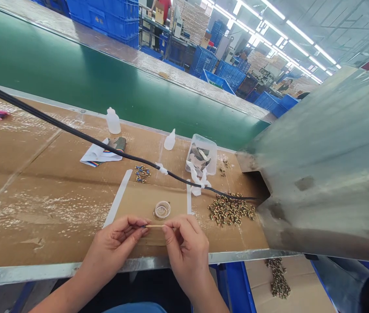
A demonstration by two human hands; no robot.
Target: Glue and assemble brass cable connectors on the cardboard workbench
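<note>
Your left hand (112, 243) and right hand (187, 248) pinch one thin wooden stick (154, 226) between closed fingertips, above one small clear cup (162, 210), with two plastic bottles (113, 121) and one clear tub (201, 154) of dark pieces (200, 157) beyond.

No words or numbers can be read anywhere. The blue crates (106, 17) at the upper left carry a small pale label, too small to read. The white paper (99, 155) on the bench, left of centre, has a coloured stripe along its edge, but any print on it is too small to make out.
</note>
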